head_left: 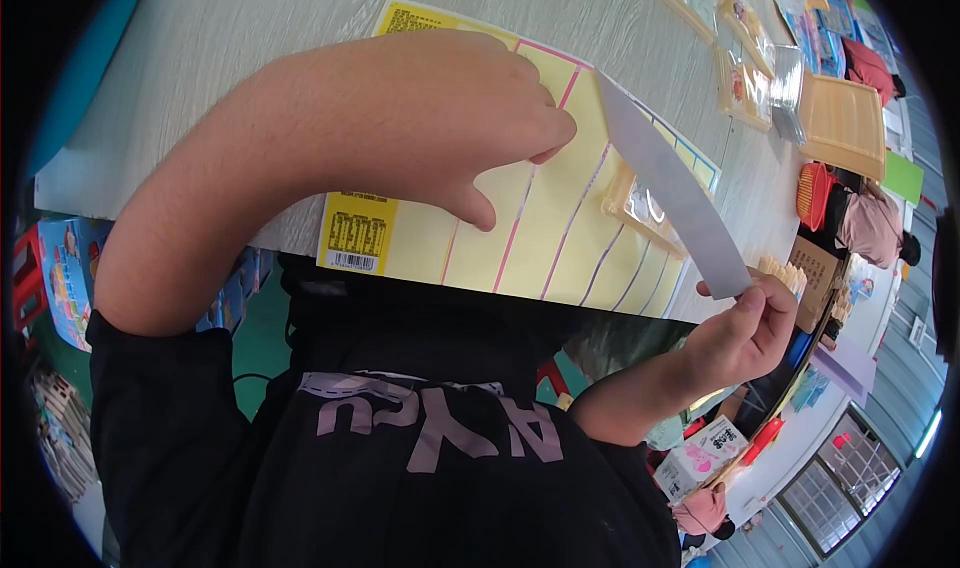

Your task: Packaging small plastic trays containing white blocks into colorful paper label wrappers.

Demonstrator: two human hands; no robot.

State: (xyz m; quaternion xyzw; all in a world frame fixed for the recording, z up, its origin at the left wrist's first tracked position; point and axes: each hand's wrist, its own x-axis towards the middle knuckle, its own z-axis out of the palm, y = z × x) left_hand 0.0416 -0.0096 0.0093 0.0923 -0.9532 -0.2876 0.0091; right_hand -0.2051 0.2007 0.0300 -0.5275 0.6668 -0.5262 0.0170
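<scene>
A pale grey-white strip [660, 173] curves above the right part of a yellow sheet [500, 253]. My right hand [740, 338] pinches the strip's near end between thumb and fingers; the far end reaches the sheet's far edge. Coloured lines divide the sheet into bands, and a printed yellow panel with a barcode runs down its left side. My left hand [490, 108] lies over the sheet's left and middle part, thumb apart from the bent fingers, with nothing seen between them. The hand and forearm hide some of the sheet.
A small clear pack with a beige frame [640, 208] shows beside the strip, and similar packs [745, 83] lie at the far right. Beyond them are a beige crate [843, 123] and a red basket [815, 193]. Other people sit farther right. Colourful boxes [75, 278] stand at left.
</scene>
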